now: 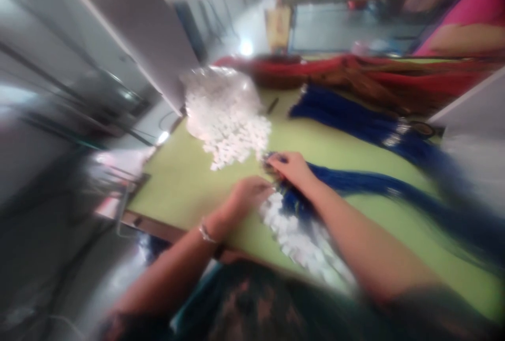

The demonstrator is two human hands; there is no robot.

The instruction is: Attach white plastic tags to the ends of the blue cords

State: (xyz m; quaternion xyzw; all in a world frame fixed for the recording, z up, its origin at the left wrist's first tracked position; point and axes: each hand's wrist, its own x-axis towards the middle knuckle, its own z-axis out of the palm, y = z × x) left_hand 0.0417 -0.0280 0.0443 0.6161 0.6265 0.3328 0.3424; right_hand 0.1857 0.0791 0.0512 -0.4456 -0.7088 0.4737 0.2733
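My left hand point(250, 192), with a bracelet at its wrist, has its fingers drawn together at the wire ends; what they pinch is too blurred to make out. Close by on the right, my right hand point(291, 166) is closed on the end of a bundle of blue wires point(363, 182), which trails off to the right across the table. Below both hands, white connectors point(290, 230) lie in a row toward the table's front edge, next to more blue wire. A heap of loose white connectors point(236, 138) spills from a clear plastic bag point(221, 86) just beyond my hands.
The green tabletop point(173, 178) has its edge at the left and front. A second blue wire bundle point(347, 114) lies behind, tied with a pale band. Red and brown wires point(355, 72) run along the back. Another person's arm point(469, 38) shows at upper right.
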